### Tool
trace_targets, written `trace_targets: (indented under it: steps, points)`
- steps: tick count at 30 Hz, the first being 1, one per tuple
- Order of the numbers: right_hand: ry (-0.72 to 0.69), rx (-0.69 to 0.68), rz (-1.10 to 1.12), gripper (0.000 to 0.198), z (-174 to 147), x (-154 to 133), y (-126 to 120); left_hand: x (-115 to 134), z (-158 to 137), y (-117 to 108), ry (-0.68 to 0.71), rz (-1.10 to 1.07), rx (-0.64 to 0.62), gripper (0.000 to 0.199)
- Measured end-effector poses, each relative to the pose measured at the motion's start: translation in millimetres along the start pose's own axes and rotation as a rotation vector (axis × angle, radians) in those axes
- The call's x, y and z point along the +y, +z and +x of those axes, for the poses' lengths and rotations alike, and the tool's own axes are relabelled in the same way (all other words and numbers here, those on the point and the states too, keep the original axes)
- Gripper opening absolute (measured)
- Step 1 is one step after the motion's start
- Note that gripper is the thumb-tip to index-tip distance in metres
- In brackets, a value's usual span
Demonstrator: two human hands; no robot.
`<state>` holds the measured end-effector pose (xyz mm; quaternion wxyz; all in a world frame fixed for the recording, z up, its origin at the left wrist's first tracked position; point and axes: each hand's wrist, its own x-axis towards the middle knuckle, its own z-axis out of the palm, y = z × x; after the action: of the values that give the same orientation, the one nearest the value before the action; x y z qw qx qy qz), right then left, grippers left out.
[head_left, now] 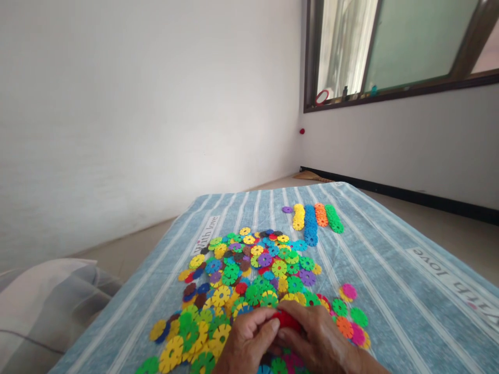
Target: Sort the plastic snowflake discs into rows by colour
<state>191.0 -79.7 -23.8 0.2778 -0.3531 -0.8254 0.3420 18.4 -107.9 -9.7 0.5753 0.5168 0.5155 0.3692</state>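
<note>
Right at the near edge, we have both hands together over the worktop (385,280), and they're busy: the left hand (249,335) and the right hand (317,330) close in around a small bunch of red discs (287,321), left thumb against it, right fingers curled over it; how many are in there, we can't count. Under and around them spreads the big pile (221,296) of notched plastic discs, all jumbled and overlapping: yellow, green, blue, purple, brown, red. Off to our left, beside the worktop, lies some pale, rumpled fabric (42,306). Just right of the hands we spot an orange disc (344,328) touching a magenta one, and a little farther a pink disc (348,291) over a yellow one. Now beyond the pile, and here's order: a lone purple disc (287,210), then a yellow row (298,217), a long blue row (310,225), an orange row (320,214) and a green row (334,219), side by side, discs overlapping. Past the far edge we see a broom (312,176) on the floor, and up right, a dark-framed window (413,47).
</note>
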Motion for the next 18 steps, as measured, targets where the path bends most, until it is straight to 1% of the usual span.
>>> trace_targets:
  steps: [3, 8, 14, 18]
  points:
    - [-0.013, -0.007, -0.034, 0.022, -0.4, -0.6, 1.0, 0.8, -1.3, 1.1, 0.014, 0.009, 0.002, 0.039]
    - [-0.054, 0.039, -0.139, 0.022, -2.3, -1.4, 3.9, 4.7, -3.5, 5.3, 0.046, 0.054, 0.027, 0.035]
    - [-0.166, 0.091, -0.275, 0.021, -0.1, -1.9, 5.7, -1.7, -1.7, 6.2, 0.069, 0.086, 0.053, 0.031]
    - [-0.152, 0.078, -0.286, 0.022, -0.3, -1.4, 6.9, -4.9, 0.3, 3.1, 0.056, 0.104, 0.033, 0.027]
